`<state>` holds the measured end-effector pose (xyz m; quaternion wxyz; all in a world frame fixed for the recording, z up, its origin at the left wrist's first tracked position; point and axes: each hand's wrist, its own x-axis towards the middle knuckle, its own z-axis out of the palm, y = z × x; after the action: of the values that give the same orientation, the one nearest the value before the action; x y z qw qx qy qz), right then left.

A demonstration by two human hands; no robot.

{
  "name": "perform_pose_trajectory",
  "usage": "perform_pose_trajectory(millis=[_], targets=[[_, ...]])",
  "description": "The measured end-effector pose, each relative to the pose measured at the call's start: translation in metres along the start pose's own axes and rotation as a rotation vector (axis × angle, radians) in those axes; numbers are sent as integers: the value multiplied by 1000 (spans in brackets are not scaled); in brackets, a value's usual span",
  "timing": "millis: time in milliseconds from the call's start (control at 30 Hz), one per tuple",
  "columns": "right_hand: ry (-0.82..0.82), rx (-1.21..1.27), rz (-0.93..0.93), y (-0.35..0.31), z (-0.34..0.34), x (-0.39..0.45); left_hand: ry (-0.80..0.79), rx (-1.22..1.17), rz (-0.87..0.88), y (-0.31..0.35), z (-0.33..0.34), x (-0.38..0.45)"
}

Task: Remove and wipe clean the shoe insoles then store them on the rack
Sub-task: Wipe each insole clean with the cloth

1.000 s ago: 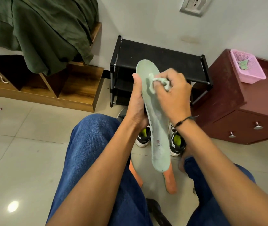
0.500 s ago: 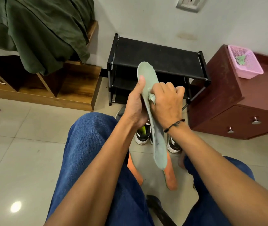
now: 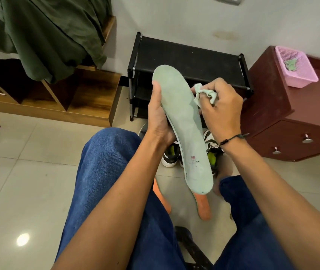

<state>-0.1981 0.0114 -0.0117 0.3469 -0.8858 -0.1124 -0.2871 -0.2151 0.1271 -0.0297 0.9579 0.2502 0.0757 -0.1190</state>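
A pale green insole [image 3: 182, 121] stands nearly upright in front of me, toe end up, face towards me. My left hand [image 3: 160, 117] grips its left edge, thumb along the rim. My right hand [image 3: 220, 110] is closed on a small crumpled pale green cloth [image 3: 204, 94] held at the insole's right edge, just off its face. Behind them stands the black shoe rack [image 3: 190, 57]. A pair of black and white shoes [image 3: 171, 154] with yellow-green lining sits on the floor below the insole. Two orange insoles [image 3: 204, 208] lie on the tiles between my legs.
A dark red drawer cabinet [image 3: 283, 121] stands right of the rack, with a pink basket [image 3: 296, 67] holding a green cloth on top. A wooden shelf unit [image 3: 89, 98] under a green blanket is on the left. My jeans-clad knees fill the foreground; a dark stool part shows below.
My right hand with the cloth slid down the insole's face, then came off to its right edge. The insole has turned to show its whole face. The left hand kept its grip.
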Motion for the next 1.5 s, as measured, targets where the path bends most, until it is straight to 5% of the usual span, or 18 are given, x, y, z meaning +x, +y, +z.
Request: perform_pose_trajectory(millis=[200,467,700,833,1100,1333,1500], targets=[[-59,-405,-344,-3,15,-5,-30,-22,23,-2,-4,4],[-157,-129,-62,-29,26,-29,-127,-54,3,-1,-10,4],[-360,97,-115,-39,3,-40,-152,-4,7,0,-12,6],[-220,227,149,-26,-12,-21,-112,-20,13,-1,-5,5],[-107,-428,-242,-24,13,-6,-54,-63,16,-3,-5,8],[-158,-49,-158,-42,22,-33,-84,-33,21,2,-12,6],[-376,102,-212,-44,5,-50,-148,-56,-34,2,-17,5]])
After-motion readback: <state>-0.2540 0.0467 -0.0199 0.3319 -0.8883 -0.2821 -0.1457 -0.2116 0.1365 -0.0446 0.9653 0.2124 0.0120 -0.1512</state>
